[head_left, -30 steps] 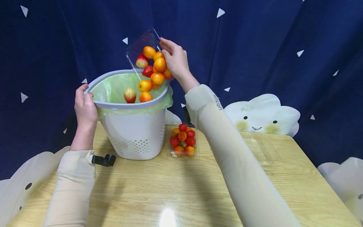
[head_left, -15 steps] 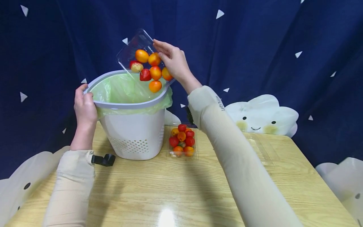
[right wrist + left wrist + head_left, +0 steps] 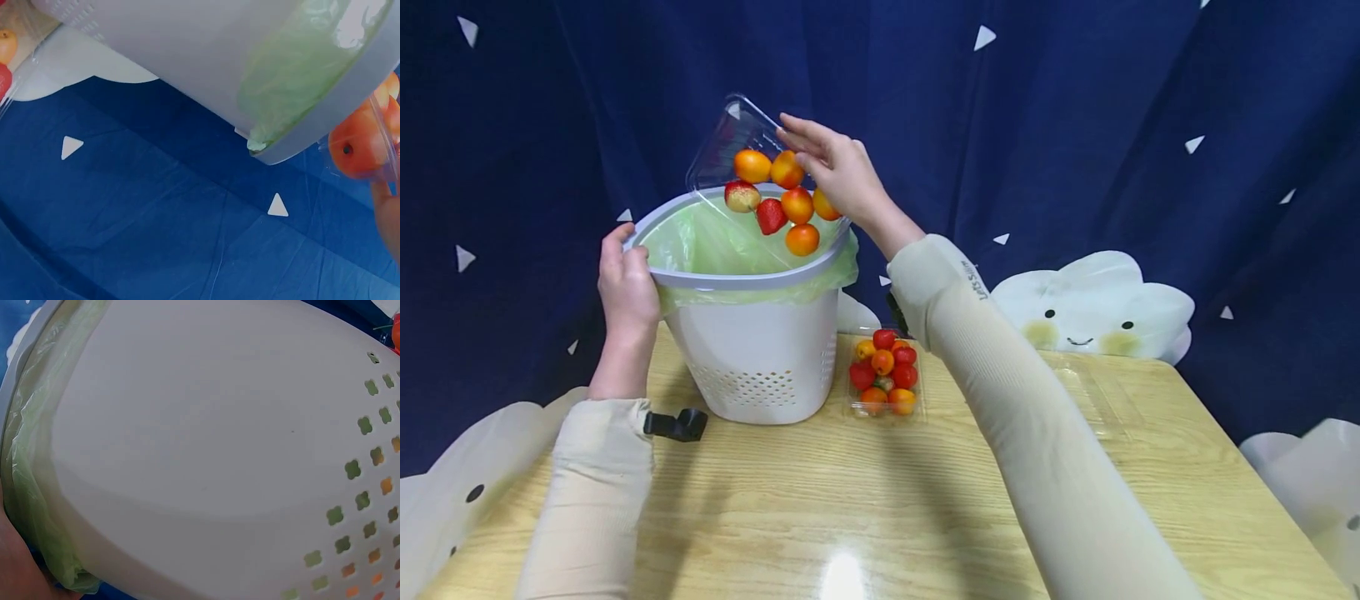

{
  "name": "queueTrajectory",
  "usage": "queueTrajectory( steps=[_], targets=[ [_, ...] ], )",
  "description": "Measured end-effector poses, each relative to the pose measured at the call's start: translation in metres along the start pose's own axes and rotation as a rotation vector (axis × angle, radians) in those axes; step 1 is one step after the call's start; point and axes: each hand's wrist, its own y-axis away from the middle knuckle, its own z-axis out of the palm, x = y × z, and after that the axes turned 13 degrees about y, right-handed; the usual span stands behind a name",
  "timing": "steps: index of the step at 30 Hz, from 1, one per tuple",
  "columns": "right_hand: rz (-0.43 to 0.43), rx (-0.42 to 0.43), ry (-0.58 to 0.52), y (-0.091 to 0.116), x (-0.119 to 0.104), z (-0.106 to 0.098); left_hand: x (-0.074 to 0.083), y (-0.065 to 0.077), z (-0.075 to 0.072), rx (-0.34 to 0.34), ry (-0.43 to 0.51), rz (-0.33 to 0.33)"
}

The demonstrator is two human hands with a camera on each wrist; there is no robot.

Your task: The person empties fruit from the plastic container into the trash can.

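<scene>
My left hand (image 3: 627,287) grips the rim of a white trash bin (image 3: 752,350) at its left side. A pale green bag (image 3: 707,237) lines the bin and folds over its rim. Over the bin's right side, my right hand (image 3: 842,179) holds a clear plastic tray (image 3: 718,146) tilted toward the opening. Several orange fruits (image 3: 797,205) and red strawberries (image 3: 771,216) lie in that tray. Through the bin's lower holes, orange spots (image 3: 386,485) show in the left wrist view. An orange fruit (image 3: 359,147) sits against the tray wall in the right wrist view.
A second clear tray (image 3: 922,392) with red and orange fruit stands right of the bin on the wooden table (image 3: 790,500). Farther right lies another clear tray (image 3: 1097,400), partly behind the right sleeve. A dark blue curtain (image 3: 1075,125) hangs behind the table.
The right hand and tilted tray have moved left and slightly down over the bin. Several fruits have dropped out of the tray into the bin. The left hand stays on the rim.
</scene>
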Motion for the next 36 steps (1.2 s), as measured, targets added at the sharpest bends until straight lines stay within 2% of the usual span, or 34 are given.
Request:
queueTrajectory(
  steps=[4, 10, 14, 20, 29, 36],
  targets=[
    [-0.017, -0.009, 0.009, 0.0027, -0.0011, 0.0013, -0.0005, 0.0012, 0.0009, -0.002, 0.0, 0.01],
    [-0.097, 0.005, 0.08, 0.0024, -0.0023, 0.0021, 0.0001, 0.002, 0.0018, 0.0, 0.007, 0.006],
    [-0.1, 0.021, 0.135, 0.0025, -0.003, 0.0003, 0.0009, 0.0021, 0.0027, -0.01, 0.017, -0.005],
    [-0.154, 0.031, 0.214, 0.0037, -0.0039, -0.0007, 0.0007, 0.0025, 0.0026, -0.011, 0.013, -0.012],
    [-0.173, 0.038, 0.242, 0.0046, -0.0081, -0.0054, 0.001, 0.0014, 0.0024, -0.004, 0.016, -0.005],
    [-0.207, 0.037, 0.382, 0.0056, -0.0097, -0.0051, -0.0002, 0.0021, 0.0033, -0.018, 0.026, -0.006]
  ],
)
